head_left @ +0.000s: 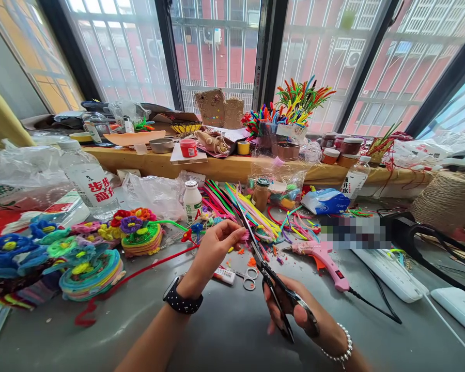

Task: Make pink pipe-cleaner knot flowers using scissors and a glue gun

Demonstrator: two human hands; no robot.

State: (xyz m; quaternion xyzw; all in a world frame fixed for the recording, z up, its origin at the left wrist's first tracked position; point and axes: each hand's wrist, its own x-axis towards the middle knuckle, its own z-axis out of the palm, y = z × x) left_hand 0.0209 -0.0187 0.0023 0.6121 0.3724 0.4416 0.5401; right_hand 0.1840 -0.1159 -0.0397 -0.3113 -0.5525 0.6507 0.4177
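My right hand [294, 310] is closed round the black handles of a pair of scissors [261, 258], whose blades point up and away toward my left hand. My left hand [213, 248], with a black watch on the wrist, pinches a small pink pipe-cleaner piece [245, 235] at its fingertips, right beside the blade tips. A long red pipe cleaner [139, 271] trails across the grey table [139, 320] to the left of that hand. Small coloured clippings lie scattered under the scissors.
Stacks of pipe-cleaner flower discs [89, 274] lie at left. A pink glue gun [325, 258], small silver scissors [248, 279], a heap of loose pipe cleaners [251, 206], bottles [91, 181] and a white power strip [391, 274] crowd the table. A wooden shelf [225, 165] runs beneath the windows.
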